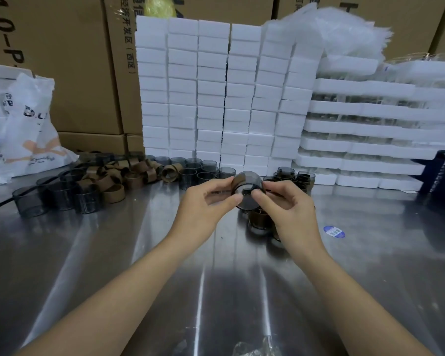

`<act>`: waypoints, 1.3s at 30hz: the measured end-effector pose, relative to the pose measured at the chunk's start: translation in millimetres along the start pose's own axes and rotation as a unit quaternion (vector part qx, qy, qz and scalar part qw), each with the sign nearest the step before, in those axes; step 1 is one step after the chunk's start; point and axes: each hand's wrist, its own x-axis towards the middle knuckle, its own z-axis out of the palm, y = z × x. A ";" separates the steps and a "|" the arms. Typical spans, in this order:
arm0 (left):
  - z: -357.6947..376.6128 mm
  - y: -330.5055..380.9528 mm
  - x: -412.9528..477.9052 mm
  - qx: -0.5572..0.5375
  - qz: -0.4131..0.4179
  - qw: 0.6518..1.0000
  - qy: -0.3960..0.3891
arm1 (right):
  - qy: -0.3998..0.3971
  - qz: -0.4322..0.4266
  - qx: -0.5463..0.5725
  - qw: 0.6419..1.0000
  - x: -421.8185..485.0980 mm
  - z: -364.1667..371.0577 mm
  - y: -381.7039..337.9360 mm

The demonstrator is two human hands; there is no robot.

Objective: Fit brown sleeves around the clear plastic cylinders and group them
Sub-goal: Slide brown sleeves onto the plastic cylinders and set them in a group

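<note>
Above the steel table (165, 265), the left hand (211, 204) and right hand (288, 211) both pinch one clear plastic cylinder (247, 186) by their fingertips, tilted toward the camera. A brown band seems to sit on it, though how fully is hard to tell. Just under the right hand stand a few sleeved cylinders (257, 219), and more are stacked beyond (296, 178). Farther left lie a heap of loose brown sleeves (118, 176) and many bare cylinders (198, 173). Judging by that, most of the work remains.
</note>
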 end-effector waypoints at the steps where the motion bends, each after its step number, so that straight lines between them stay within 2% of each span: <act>1: -0.6 2.2 1.0 -0.028 -0.029 0.999 -0.009 | 0.002 0.035 0.031 0.999 0.0 1.8 -3.0; 4: -5.2 7.3 3.0 -0.094 -0.121 0.987 -0.047 | -0.007 0.150 0.110 0.983 0.4 5.5 -9.5; 6: -7.7 6.4 2.3 -0.109 -0.158 0.978 -0.081 | 0.013 0.197 0.158 0.968 1.2 5.7 -10.8; 8: -4.2 3.2 -1.1 -0.127 -0.184 0.970 -0.092 | 0.019 0.217 0.183 0.959 2.4 4.6 -10.7; 12: 4.8 -1.5 -3.8 -0.182 -0.216 0.958 -0.054 | -0.011 0.227 0.181 0.957 2.0 3.5 -10.4; 18: 2.0 -7.0 -1.8 -0.236 -0.210 0.949 -0.004 | -0.090 0.207 0.084 0.971 -7.3 8.1 -13.2; 23: 2.9 -2.5 -2.2 -0.239 -0.185 0.953 0.003 | -0.159 0.221 0.137 0.952 -16.1 16.5 -15.3; 25: 4.0 -0.8 -3.0 -0.231 -0.178 0.957 -0.010 | -0.162 0.214 0.155 0.951 -15.2 17.5 -13.5; 30: 10.2 -1.8 -6.3 -0.213 -0.161 0.963 -0.034 | -0.136 0.210 0.115 0.961 -13.1 20.0 -7.0; 33: 12.9 -1.7 -8.3 -0.198 -0.158 0.966 -0.041 | -0.112 0.249 0.147 0.951 -12.1 22.2 -7.8; 39: 16.5 -1.5 -12.3 -0.175 -0.162 0.969 -0.057 | -0.123 0.299 0.186 0.928 -11.8 20.3 -12.3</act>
